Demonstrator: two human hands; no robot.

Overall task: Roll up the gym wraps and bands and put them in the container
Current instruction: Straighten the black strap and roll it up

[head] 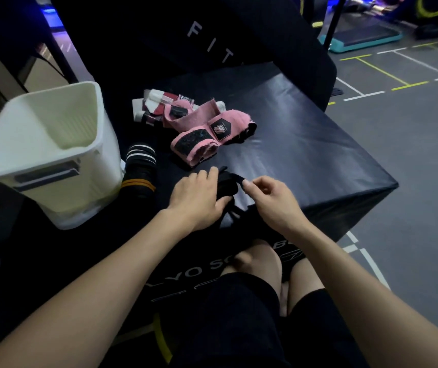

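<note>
A black wrap lies on the dark padded box near its front edge. My left hand holds the wrap's left side, thumb tucked against it. My right hand pinches the wrap's end between thumb and forefinger. Behind them lie pink wraps with black patches, unrolled. Further back are white-and-maroon wraps. A black wrap with white and orange stripes sits beside the white plastic container at the left. The container's inside looks bare.
A black padded block with white letters rises behind the box. Grey gym floor with painted lines spreads to the right. My knees are below the box's front edge.
</note>
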